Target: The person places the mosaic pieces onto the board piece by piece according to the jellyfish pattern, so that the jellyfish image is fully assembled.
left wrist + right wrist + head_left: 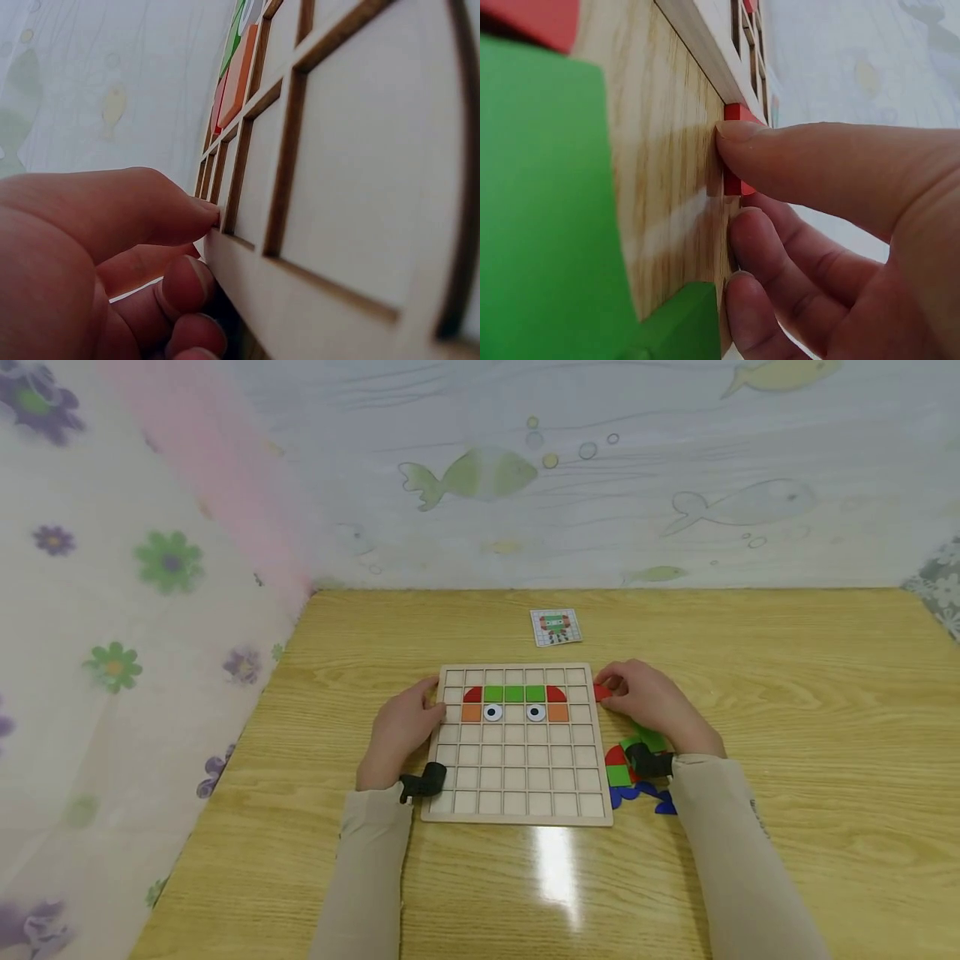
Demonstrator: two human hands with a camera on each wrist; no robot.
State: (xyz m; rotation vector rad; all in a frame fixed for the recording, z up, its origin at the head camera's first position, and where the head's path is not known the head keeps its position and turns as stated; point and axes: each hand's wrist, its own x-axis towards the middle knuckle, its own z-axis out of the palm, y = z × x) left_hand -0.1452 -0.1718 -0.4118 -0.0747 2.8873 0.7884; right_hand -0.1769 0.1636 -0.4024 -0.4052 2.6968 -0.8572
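One wrist camera [649,762] partly hides loose pieces [617,776] beside the board [513,756].

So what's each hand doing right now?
Left hand: closed, gripping the board by its left edge.
Right hand: closed, pinching a red piece.

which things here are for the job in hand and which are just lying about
Likely for the job:
grid board, held at its edge by the left hand
red piece, pinched by the right hand
pieces set on the board
loose pieces beside it
picture card

Probably just there:
wooden table
fish-patterned wall
flowered wall
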